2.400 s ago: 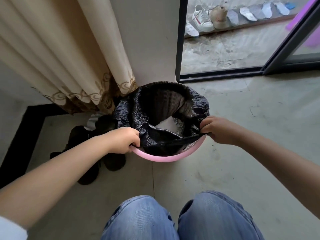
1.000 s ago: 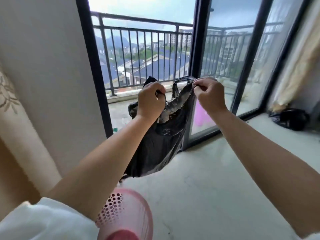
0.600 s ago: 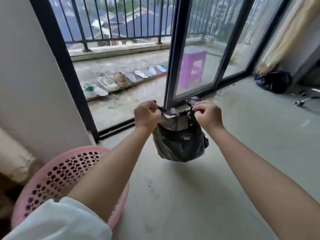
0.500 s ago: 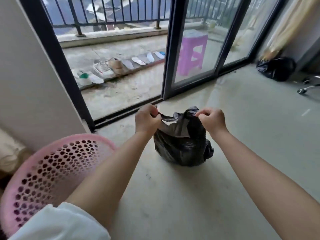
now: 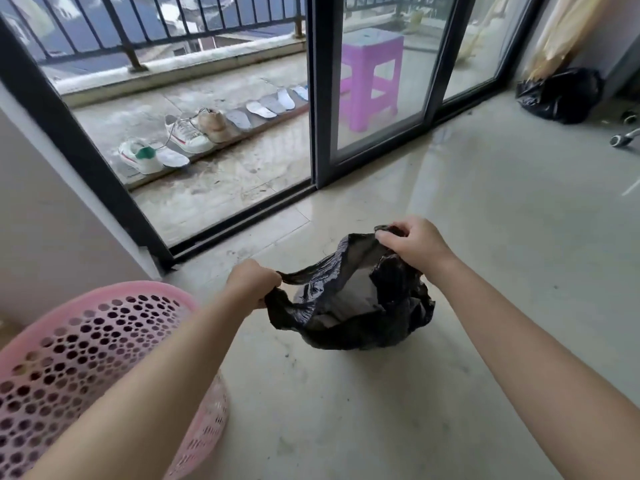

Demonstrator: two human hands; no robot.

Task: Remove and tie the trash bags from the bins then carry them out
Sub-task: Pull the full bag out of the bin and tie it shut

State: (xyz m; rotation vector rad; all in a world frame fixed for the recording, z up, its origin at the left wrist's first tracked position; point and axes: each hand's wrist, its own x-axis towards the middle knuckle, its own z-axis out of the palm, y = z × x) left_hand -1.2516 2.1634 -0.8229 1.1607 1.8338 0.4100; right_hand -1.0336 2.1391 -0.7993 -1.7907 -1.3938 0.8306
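Note:
A black trash bag (image 5: 391, 306) rests on the pale floor in the middle of the view, its mouth pulled open with pale waste showing inside. My left hand (image 5: 252, 285) is closed on the bag's left rim, stretched into a thin strip. My right hand (image 5: 412, 242) pinches the far right rim, held a little higher. The pink perforated bin (image 5: 69, 362) stands at the lower left without a liner, partly behind my left forearm.
A second black trash bag (image 5: 561, 97) lies at the far right by a curtain. Sliding glass doors (image 5: 381, 81) open onto a balcony with shoes (image 5: 187, 133), insoles and a purple stool (image 5: 372, 74). A chair caster (image 5: 620, 138) pokes in at the right edge.
The bag was lifted out of the pink bin, carried to the right and set down on the floor. My hands have since moved apart, spreading its mouth open.

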